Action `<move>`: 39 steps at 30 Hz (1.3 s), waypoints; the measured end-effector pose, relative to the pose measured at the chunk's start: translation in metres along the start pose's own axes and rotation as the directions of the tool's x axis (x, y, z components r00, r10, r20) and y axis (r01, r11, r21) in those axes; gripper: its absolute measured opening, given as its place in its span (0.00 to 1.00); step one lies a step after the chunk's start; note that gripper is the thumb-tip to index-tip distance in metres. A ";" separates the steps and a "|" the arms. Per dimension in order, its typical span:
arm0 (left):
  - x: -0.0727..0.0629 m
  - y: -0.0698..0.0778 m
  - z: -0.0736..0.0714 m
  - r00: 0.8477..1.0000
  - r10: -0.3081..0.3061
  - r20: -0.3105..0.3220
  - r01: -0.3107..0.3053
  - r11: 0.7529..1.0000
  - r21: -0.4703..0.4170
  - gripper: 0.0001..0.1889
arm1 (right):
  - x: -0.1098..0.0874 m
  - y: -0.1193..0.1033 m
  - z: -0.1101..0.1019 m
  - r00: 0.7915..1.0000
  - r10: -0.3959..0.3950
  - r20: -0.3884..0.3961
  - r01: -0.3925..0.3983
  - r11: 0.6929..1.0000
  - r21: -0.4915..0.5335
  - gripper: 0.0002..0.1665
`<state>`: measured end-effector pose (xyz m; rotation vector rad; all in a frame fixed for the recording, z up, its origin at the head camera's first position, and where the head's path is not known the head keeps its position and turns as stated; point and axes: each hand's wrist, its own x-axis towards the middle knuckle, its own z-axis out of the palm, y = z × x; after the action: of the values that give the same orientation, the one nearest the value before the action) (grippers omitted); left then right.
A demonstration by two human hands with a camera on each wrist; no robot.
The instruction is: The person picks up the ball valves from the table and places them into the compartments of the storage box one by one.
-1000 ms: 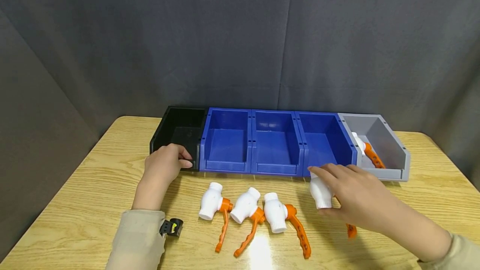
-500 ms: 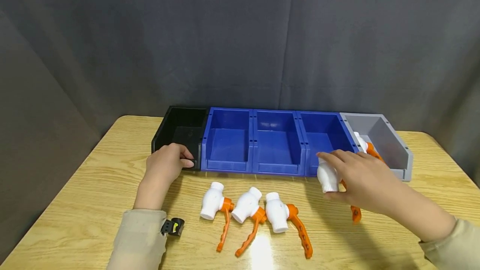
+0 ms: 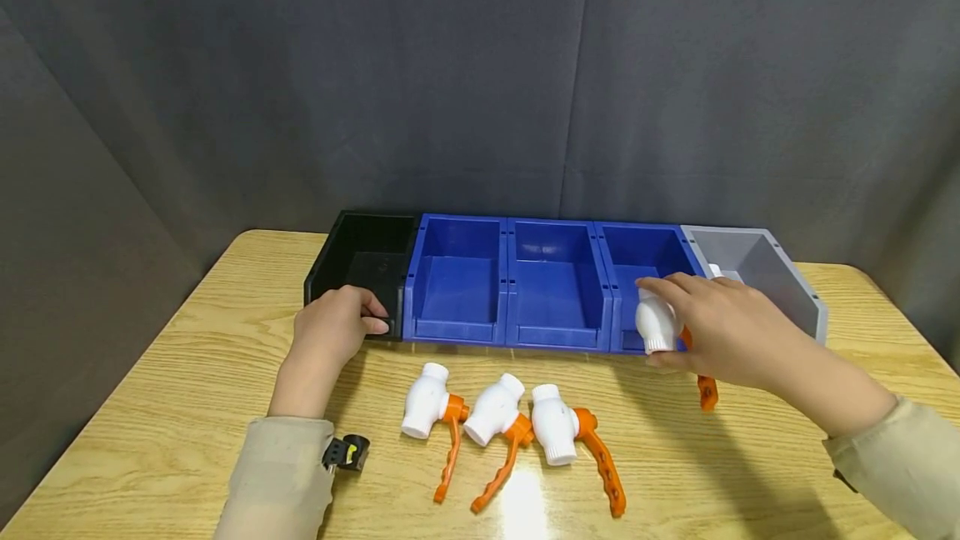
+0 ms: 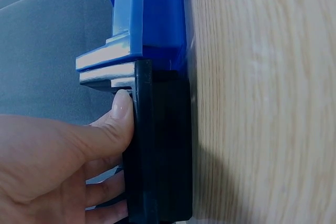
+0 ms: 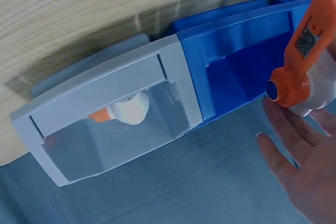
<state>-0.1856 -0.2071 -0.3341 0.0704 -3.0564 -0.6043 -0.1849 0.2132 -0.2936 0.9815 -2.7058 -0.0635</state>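
My right hand (image 3: 727, 327) holds a white ball valve (image 3: 656, 323) with an orange lever handle, thumb below and fingers over it. It hangs at the front of the rightmost blue bin (image 3: 637, 273); in the right wrist view its orange handle (image 5: 307, 43) stands out beside the fingers. My left hand (image 3: 333, 327) grips the front lip of the black bin (image 3: 375, 267), the thumb pressed on the wall in the left wrist view. Three similar ball valves, a left one (image 3: 425, 401), a middle one (image 3: 495, 409) and a right one (image 3: 553, 425), lie on the table.
Two more blue bins, a left one (image 3: 456, 290) and a middle one (image 3: 557, 294), stand between the black bin and the right blue one. A grey bin (image 5: 102, 95) at the right end contains another ball valve (image 5: 131, 109). A dark curtain (image 3: 480, 82) hangs behind.
My right hand has lifted the ball valve from over the table and carried it away from me, toward the front of the right blue bin. The left hand stays on the black bin.
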 end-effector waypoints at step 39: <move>0.000 0.000 -0.001 1.000 0.008 0.010 -0.008 1.000 0.009 0.06 | 0.050 0.048 0.015 0.986 0.066 0.154 -0.072 0.997 0.031 0.47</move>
<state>-0.1852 -0.2075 -0.3338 0.0558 -3.0678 -0.5917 -0.2551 0.2174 -0.2902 0.9272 -2.8882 -0.0790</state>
